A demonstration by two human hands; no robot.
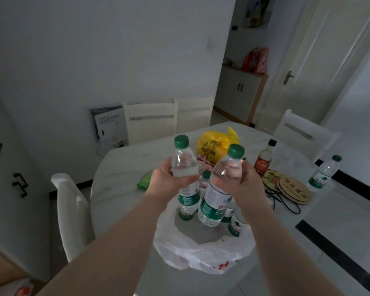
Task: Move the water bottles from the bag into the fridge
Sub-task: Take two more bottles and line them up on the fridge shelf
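My left hand (169, 178) grips a clear water bottle (185, 184) with a green cap and green label, held upright above the white plastic bag (201, 253). My right hand (241, 180) grips a second, similar water bottle (218, 189), tilted slightly left. Both bottles hang over the bag's open mouth. More green-capped bottles remain in the bag (235, 225), partly hidden behind the held ones and my right wrist. The bag lies on the pale round table (120, 167). No fridge is in view.
Another water bottle (323, 174) stands at the table's right, beside stacked patterned plates (295, 189), a brown sauce bottle (265, 159) and a black cable. A yellow bag (214, 144) lies behind. White chairs (71, 210) ring the table; a cabinet (9, 167) stands left, a door far right.
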